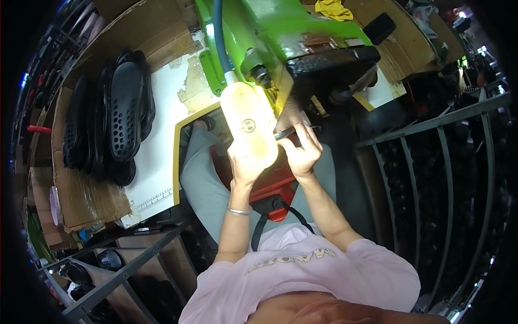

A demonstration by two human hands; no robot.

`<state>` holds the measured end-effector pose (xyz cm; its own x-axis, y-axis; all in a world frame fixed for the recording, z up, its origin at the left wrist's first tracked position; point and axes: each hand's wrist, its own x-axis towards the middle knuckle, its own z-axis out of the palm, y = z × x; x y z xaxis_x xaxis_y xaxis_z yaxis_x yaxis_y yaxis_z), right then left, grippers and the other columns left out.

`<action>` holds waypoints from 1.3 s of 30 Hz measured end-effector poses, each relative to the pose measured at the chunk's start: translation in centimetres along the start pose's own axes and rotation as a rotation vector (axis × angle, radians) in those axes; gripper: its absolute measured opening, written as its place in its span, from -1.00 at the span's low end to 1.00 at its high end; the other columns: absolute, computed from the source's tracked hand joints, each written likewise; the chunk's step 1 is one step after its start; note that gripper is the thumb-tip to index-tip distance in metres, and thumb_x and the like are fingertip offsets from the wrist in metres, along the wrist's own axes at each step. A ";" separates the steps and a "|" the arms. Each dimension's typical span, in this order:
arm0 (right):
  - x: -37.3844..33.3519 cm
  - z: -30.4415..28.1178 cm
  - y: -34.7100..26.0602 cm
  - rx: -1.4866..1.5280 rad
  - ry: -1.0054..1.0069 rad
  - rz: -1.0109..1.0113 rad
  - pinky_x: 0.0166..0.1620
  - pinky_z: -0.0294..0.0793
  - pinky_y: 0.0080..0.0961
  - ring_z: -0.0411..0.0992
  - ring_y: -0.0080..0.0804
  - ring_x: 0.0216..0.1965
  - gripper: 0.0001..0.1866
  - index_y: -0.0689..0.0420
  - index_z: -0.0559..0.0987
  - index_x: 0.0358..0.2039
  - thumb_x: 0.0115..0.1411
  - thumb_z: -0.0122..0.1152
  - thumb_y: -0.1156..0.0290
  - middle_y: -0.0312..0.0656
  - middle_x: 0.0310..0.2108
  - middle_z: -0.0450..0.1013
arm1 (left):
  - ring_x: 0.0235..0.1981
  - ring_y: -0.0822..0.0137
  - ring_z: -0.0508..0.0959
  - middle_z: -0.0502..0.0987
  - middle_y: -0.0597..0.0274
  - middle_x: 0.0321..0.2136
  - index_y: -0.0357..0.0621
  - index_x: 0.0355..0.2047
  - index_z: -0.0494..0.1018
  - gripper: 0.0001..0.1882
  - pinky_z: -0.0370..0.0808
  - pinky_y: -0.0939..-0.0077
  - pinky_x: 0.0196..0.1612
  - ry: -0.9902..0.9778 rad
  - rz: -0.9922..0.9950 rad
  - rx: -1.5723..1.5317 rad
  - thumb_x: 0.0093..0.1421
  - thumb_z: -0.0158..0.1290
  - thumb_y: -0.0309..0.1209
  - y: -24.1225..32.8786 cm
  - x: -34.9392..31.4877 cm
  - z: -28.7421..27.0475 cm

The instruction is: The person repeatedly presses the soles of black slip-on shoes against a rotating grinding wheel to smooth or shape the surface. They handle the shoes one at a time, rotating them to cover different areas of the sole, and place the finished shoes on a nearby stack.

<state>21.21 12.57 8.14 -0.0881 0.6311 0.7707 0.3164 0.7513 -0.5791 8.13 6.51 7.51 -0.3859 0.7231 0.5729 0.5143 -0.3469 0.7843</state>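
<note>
Past the yellow right edge of the white tabletop, the right hand pinches a dark curved-edged piece, probably light and springy, best held by its rim. The left hand's grip, behind the lamp head, cannot be told.

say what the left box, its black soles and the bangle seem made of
Box: apparently dull brown cardboard, with torn-looking edges. Black soles: probably rubber or foam, satin, with moulded-looking holes. Bangle: likely metal, from its silvery shine.

Footwear workshop indicated: black perforated shoe soles stacked in cardboard box; green industrial machine installed at white worktable; metal racks placed on both sides.
</note>
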 end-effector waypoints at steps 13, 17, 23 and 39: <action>-15.8 0.8 12.8 1.581 -0.071 1.479 0.15 0.19 0.39 0.06 0.04 0.30 -0.36 -0.22 0.01 0.34 0.33 0.06 0.19 -0.12 0.29 0.06 | -0.28 0.44 0.54 0.56 0.21 -0.30 -0.31 -0.20 0.46 -0.72 0.47 0.59 -0.14 0.264 -0.355 -0.358 0.07 0.25 -0.61 -2.1 -4.5 4.2; -16.0 -0.2 12.5 1.386 0.002 1.370 0.17 0.16 0.39 0.06 0.04 0.30 -0.41 -0.20 0.08 0.30 0.33 0.07 0.19 -0.12 0.29 0.06 | -0.26 0.43 0.54 0.56 0.21 -0.29 -0.31 -0.19 0.45 -0.71 0.47 0.58 -0.13 0.240 -0.378 -0.472 0.07 0.23 -0.63 -0.6 -3.6 4.2; -10.4 -5.6 13.4 0.952 0.185 1.068 0.05 0.46 -0.14 0.31 -0.23 0.12 -0.35 -0.06 0.23 0.22 0.17 0.34 0.34 -0.19 0.12 0.28 | -0.23 0.41 0.54 0.54 0.20 -0.27 -0.30 -0.17 0.41 -0.69 0.49 0.54 -0.08 0.210 -0.381 -0.517 0.06 0.20 -0.69 -0.8 -3.2 3.5; 0.8 -7.8 5.1 0.388 0.075 0.498 -0.12 0.55 -0.56 0.43 -0.45 -0.14 -0.31 0.22 0.37 0.14 -0.01 0.46 0.59 -0.22 -0.02 0.32 | -0.29 0.20 0.58 0.53 0.02 -0.36 -0.32 -0.38 0.41 -0.68 0.53 0.38 -0.20 0.152 -0.109 0.010 -0.15 0.29 -0.69 -0.2 -0.8 -5.5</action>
<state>30.13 15.38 7.90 0.0524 0.9184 0.3923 -0.0644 0.3951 -0.9164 4.15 2.69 8.20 -0.5509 0.6570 0.5146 0.4704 -0.2649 0.8418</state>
